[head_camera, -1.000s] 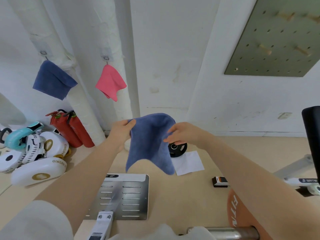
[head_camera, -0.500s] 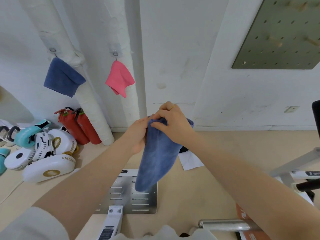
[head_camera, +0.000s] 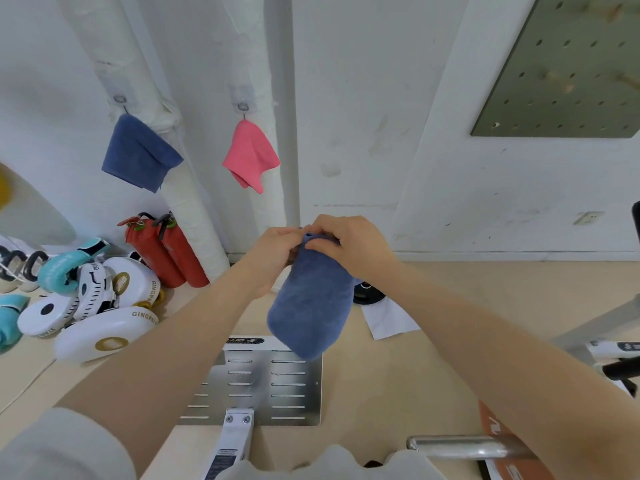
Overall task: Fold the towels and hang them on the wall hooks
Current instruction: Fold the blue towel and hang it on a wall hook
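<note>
A blue towel (head_camera: 311,306) hangs folded in front of me, held at its top edge. My left hand (head_camera: 273,254) and my right hand (head_camera: 349,245) are close together and both pinch that top edge. On the wall behind, a dark blue towel (head_camera: 138,152) hangs from the left hook (head_camera: 120,98) on a white pipe. A pink towel (head_camera: 250,154) hangs from the right hook (head_camera: 243,106) on the second pipe.
Two red fire extinguishers (head_camera: 162,251) stand at the wall's foot. White boxing pads (head_camera: 104,337) and teal gloves (head_camera: 69,265) lie on the floor at left. A perforated metal plate (head_camera: 256,386) lies below the towel. A green pegboard (head_camera: 568,67) hangs at upper right.
The towel was spread between my hands a second ago. My hands have come together at its top, and it now hangs doubled and narrower.
</note>
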A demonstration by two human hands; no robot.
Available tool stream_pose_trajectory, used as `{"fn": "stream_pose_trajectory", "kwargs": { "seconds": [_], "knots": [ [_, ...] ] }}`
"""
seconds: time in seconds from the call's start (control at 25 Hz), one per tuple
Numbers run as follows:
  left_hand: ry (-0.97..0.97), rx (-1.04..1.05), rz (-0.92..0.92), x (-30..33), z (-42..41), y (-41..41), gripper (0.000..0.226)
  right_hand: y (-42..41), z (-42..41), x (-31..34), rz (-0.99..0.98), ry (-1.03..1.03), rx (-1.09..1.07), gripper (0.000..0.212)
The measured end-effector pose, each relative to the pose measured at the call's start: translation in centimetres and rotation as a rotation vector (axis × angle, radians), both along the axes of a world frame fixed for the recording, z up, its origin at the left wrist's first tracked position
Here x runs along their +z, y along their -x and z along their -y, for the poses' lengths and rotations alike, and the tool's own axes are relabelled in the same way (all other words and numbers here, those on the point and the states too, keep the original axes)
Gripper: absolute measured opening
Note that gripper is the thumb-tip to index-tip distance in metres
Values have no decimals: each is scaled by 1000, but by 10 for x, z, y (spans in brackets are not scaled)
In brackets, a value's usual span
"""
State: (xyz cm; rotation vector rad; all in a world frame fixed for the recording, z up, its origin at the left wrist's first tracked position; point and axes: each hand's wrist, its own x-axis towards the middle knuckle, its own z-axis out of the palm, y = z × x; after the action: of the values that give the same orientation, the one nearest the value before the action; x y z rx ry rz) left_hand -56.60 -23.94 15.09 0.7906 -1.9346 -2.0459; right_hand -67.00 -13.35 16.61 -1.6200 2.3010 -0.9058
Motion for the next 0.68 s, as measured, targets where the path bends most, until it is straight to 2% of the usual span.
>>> {"fn": "stream_pose_trajectory", "kwargs": {
  "seconds": [0.08, 0.2, 0.24, 0.28, 0.32, 0.52, 0.6, 0.68],
  "knots": [
    [-59, -62, -39, 5, -2, 0, 29, -1, 0, 5, -74, 45, 22, 22],
    [-166, -78, -62, 7, -6, 4, 49, 3, -1, 15, -243, 25, -17, 34],
    [-121, -96, -77, 6, -6, 6, 48, 5, -2, 17, -286, 8, -30, 41],
    [-36, -121, -99, 4, -6, 6, 35, 7, -2, 20, -293, -9, -46, 45],
    [28, -163, -130, 5, -7, 5, 21, 11, -3, 22, -251, -24, -68, 44],
    [157, -167, -130, 7, -9, 9, 26, 28, -6, 23, 99, -4, -154, 45],
    [165, -121, -107, 6, -7, 9, 21, 36, -12, 21, 203, 3, -103, 36],
    [128, -52, -117, 3, -3, 8, 19, 46, -23, 17, 320, -88, 34, 25]
  ]
}}
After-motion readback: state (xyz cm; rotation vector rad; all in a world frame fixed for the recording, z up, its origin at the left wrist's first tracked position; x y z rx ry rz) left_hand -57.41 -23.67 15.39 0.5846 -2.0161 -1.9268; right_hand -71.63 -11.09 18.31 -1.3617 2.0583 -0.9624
